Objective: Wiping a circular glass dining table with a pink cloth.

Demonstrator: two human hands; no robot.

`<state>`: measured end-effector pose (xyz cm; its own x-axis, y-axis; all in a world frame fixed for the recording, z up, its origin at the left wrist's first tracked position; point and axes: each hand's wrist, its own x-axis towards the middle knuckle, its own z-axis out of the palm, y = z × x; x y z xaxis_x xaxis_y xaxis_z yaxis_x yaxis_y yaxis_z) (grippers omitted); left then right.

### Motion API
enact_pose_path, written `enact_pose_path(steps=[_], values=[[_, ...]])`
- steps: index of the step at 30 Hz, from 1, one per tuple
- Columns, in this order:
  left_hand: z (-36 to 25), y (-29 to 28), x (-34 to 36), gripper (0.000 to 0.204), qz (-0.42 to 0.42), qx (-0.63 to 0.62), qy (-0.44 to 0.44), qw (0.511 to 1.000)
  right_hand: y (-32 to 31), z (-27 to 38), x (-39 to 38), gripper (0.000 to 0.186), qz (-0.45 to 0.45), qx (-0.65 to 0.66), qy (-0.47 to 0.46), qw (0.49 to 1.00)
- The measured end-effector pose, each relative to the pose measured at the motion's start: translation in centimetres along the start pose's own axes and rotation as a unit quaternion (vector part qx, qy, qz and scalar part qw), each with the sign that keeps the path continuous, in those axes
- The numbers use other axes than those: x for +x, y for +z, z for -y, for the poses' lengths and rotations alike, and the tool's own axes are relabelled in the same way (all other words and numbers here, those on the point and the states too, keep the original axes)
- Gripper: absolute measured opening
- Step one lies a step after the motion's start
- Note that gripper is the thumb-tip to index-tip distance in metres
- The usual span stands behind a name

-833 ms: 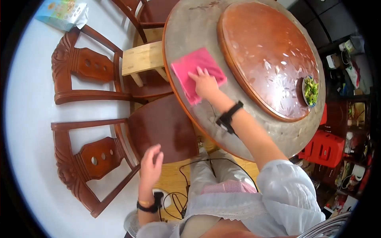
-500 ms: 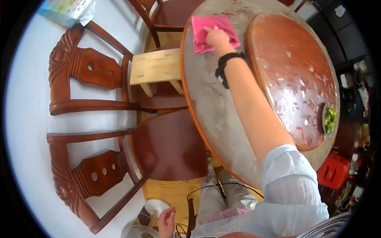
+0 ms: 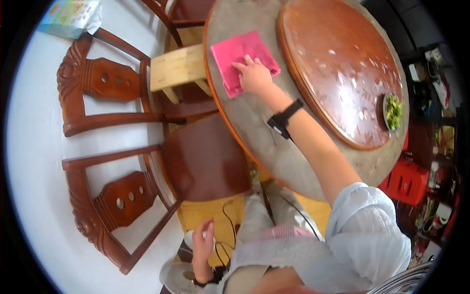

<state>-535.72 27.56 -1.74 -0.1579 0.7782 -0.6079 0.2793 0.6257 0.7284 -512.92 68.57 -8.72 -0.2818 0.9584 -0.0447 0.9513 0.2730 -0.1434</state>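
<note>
A folded pink cloth [image 3: 230,54] lies on the left side of the round table [image 3: 259,130], close to its wooden rim. My right hand [image 3: 255,77], with a black band at the wrist, rests palm down on the cloth. Its fingers are stretched out and somewhat apart, pressing the cloth to the tabletop. Low in the view, my left hand [image 3: 203,243] hangs beside my body, away from the table. Its fingers are loosely bent and apart, with nothing seen in them.
A raised brown turntable [image 3: 338,63] covers the table's right part, a bowl of green vegetables [image 3: 393,112] at its edge. Wooden chairs [image 3: 205,157] stand along the left, one bearing a light wooden stool [image 3: 177,67]. A red plastic stool [image 3: 405,181] and a fan [image 3: 180,278] are nearby.
My right hand has drawn the pink cloth nearer to me along the table's left side. My left hand has risen a little into view. The whole view has shifted slightly.
</note>
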Motion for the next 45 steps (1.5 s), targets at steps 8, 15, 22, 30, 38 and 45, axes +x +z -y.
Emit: enact_pose_path(steps=[8,15,22,30,38,45], values=[[-5.3,1.4,1.6,0.023,0.063,0.051,0.128,0.988,-1.5,-2.2,-25.0,0.052,0.049,0.008,-0.038,0.998],[-8.2,2.6,2.3,0.02,0.089,0.087,0.18,0.976,-5.5,-8.9,-39.2,0.053,0.167,0.012,-0.016,0.986],[-10.0,4.1,3.0,0.02,0.106,0.107,0.227,0.962,-6.1,-9.2,-38.1,0.06,0.116,0.108,0.076,0.984],[-10.1,5.2,3.3,0.021,0.129,0.125,0.216,0.96,-4.4,-9.0,-36.8,0.08,0.139,0.089,0.112,0.98],[-12.1,8.2,3.3,0.021,0.167,0.137,0.222,0.951,-5.2,-8.2,-29.9,0.073,0.16,0.089,0.116,0.976],[-12.7,7.8,2.2,0.023,0.161,0.16,0.216,0.95,-2.4,-8.3,-32.3,0.032,0.082,0.154,0.154,0.972]])
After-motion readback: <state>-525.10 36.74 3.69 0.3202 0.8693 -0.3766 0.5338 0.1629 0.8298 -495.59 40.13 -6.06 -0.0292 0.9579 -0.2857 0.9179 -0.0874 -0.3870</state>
